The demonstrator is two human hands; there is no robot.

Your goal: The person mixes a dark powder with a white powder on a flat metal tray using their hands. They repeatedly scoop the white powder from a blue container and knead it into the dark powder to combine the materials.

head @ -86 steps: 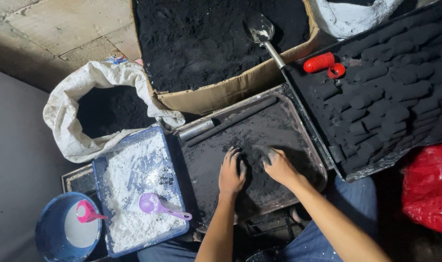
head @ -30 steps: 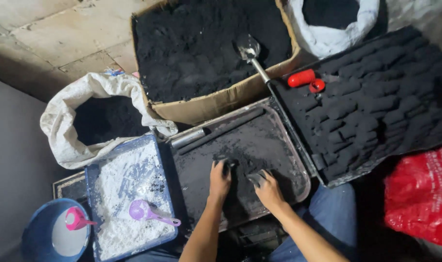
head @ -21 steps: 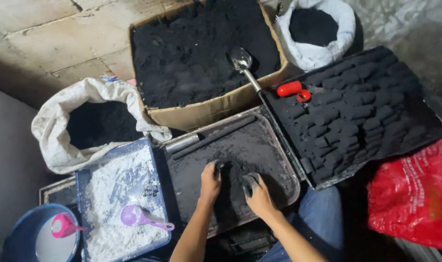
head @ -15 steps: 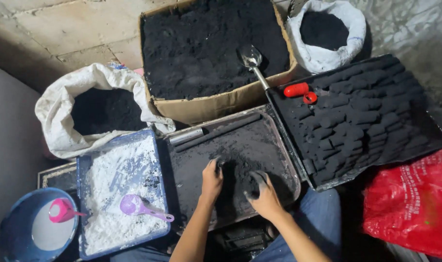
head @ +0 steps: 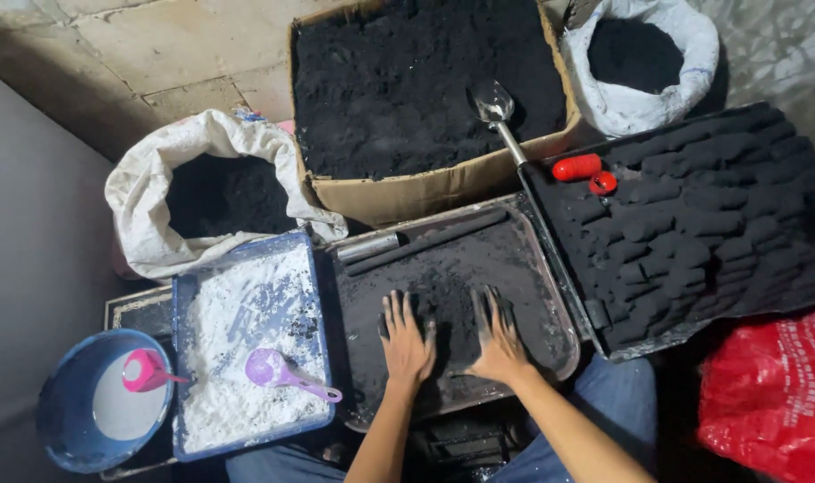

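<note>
Head view looks straight down on a metal tray point(head: 551, 295) coated with black powder. Left hand point(head: 407, 340) lies palm down on the tray floor, fingers spread and flat, gripping nothing. Right hand point(head: 497, 335) lies just beside it, also palm down, fingers spread, blackened at the tips. Between the two hands sits a low heap of black powder point(head: 450, 309), touched on both sides. A dark rod point(head: 425, 241) with a metal end lies along the tray's far edge. Left of the tray, a blue tray point(head: 186, 358) holds white powder with a purple scoop point(head: 278, 371) on it. A blue bucket point(head: 63, 420) with a pink scoop point(head: 144, 369) stands further left. Beyond, a cardboard box point(head: 425, 192) of black powder holds a metal scoop point(head: 494, 103) with a red handle point(head: 577, 167). Two white sacks point(head: 139, 224) point(head: 631, 107) flank the box. At right, a black board point(head: 694, 224) carries rows of dark lumps; a red bag point(head: 774, 402) lies near it
</note>
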